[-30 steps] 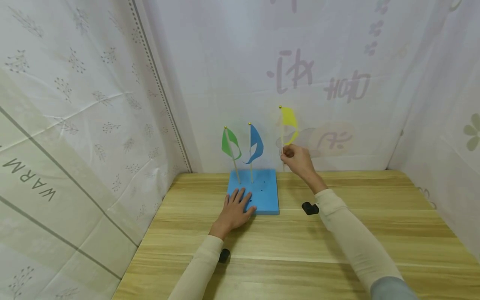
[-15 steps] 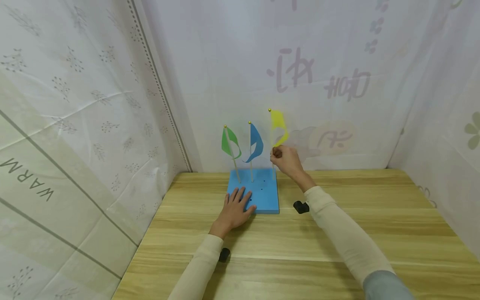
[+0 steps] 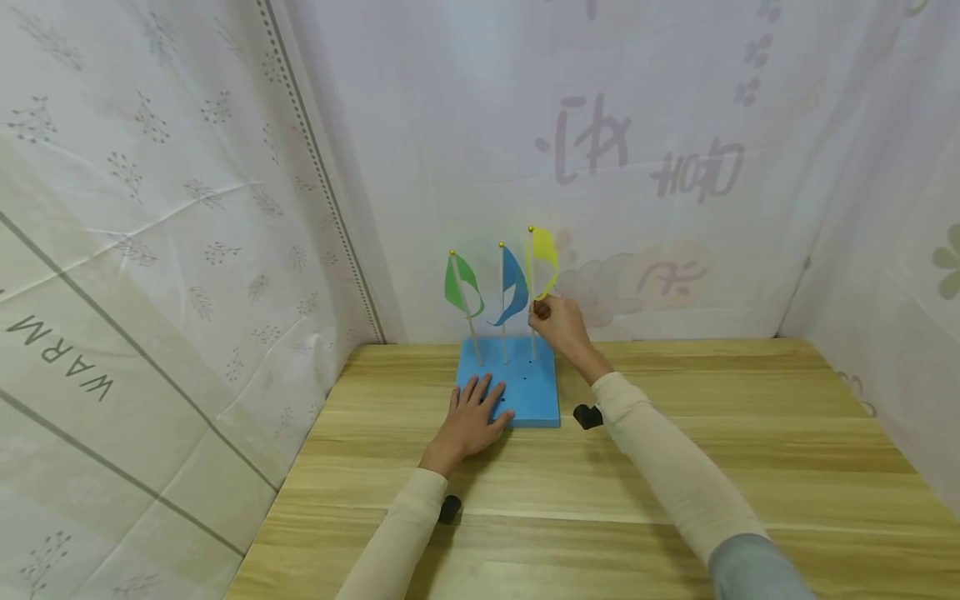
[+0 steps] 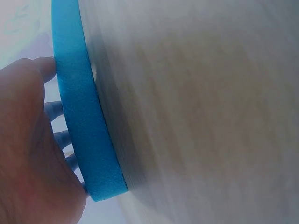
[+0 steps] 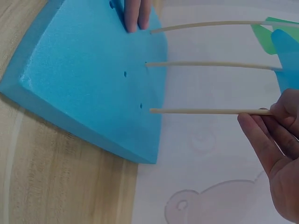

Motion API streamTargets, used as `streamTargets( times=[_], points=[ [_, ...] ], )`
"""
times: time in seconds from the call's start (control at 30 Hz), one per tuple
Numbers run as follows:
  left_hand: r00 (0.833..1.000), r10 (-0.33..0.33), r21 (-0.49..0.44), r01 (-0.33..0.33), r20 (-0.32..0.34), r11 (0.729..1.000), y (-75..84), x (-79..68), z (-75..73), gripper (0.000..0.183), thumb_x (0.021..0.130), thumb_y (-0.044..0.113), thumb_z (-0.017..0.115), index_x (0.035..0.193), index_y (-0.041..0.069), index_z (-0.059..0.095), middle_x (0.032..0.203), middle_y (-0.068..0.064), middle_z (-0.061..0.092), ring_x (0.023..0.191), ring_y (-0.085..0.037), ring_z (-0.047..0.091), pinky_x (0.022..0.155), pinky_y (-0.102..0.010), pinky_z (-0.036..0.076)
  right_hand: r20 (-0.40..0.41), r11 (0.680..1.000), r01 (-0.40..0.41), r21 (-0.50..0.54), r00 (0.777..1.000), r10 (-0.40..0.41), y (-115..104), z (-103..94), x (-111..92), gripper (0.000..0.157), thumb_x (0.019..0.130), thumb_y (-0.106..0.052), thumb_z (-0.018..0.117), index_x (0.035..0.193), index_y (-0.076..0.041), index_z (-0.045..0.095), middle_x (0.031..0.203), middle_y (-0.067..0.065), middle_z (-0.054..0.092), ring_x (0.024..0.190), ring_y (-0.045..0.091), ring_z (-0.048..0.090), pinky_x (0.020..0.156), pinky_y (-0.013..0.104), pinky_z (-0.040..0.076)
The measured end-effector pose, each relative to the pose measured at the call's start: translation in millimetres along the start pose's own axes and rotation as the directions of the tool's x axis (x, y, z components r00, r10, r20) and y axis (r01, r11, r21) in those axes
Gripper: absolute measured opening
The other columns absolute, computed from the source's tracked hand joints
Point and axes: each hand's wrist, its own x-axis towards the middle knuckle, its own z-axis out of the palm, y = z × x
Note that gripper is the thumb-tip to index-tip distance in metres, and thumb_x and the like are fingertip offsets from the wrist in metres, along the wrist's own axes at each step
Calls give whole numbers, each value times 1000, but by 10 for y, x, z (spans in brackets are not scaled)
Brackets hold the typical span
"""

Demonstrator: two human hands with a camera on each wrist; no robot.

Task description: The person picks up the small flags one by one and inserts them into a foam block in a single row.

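Observation:
My left hand (image 3: 470,421) lies flat with spread fingers on the front left of a blue foam block (image 3: 537,406). In the left wrist view its fingers reach over the top past the block's side edge (image 4: 81,102). A green flag (image 3: 455,292) and a blue flag (image 3: 513,279) stand in the block's back part, the green one leaning left. My right hand (image 3: 562,327) pinches the stick of a yellow flag (image 3: 545,250) between thumb and fingers. In the right wrist view that stick's bare lower end (image 5: 156,111) is right beside a small hole (image 5: 141,106).
Another hole (image 5: 125,74) shows in the block's top. The block sits on a wood-grain table (image 3: 675,492) close to the back curtain (image 3: 420,167). A patterned curtain (image 3: 150,208) hangs on the left. Small black pieces (image 3: 587,416) are by each forearm.
My right hand has brought the yellow flag leftward and lower, from right of the block to over its back right part. The left hand has stayed in place.

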Motion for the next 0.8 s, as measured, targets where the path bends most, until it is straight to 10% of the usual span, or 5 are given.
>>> streamTargets(
  times=[0.8],
  points=[
    [1000, 8, -10, -8, -1, 1000, 34, -38, -55, 67, 112, 50, 49, 168, 17, 37, 177, -16, 24, 165, -43, 18, 130, -70, 14, 38, 997, 68, -36, 997, -67, 84, 210, -132, 9, 103, -11, 67, 103, -4, 74, 101, 15, 77, 98, 31, 76, 88, 46, 64]
  ],
)
